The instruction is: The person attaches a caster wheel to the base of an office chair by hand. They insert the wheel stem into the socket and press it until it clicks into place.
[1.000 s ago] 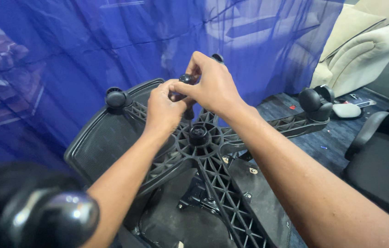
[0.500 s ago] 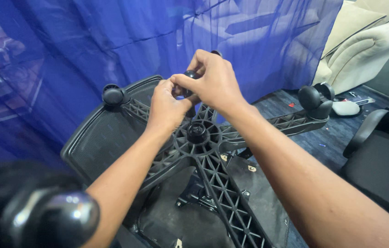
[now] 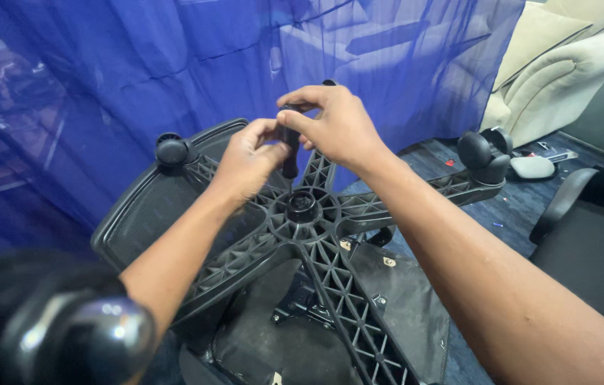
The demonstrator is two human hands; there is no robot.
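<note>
Both hands have lifted slightly: the left hand (image 3: 248,160) and right hand (image 3: 337,125) now pinch a small black part (image 3: 289,142) above the chair base (image 3: 302,214), clear of its hub.

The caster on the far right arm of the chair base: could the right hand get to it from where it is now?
Probably yes. The right hand is up with the left hand on a small black part, and nothing stands between it and the caster on the chair base; it would have to let go first.
</note>
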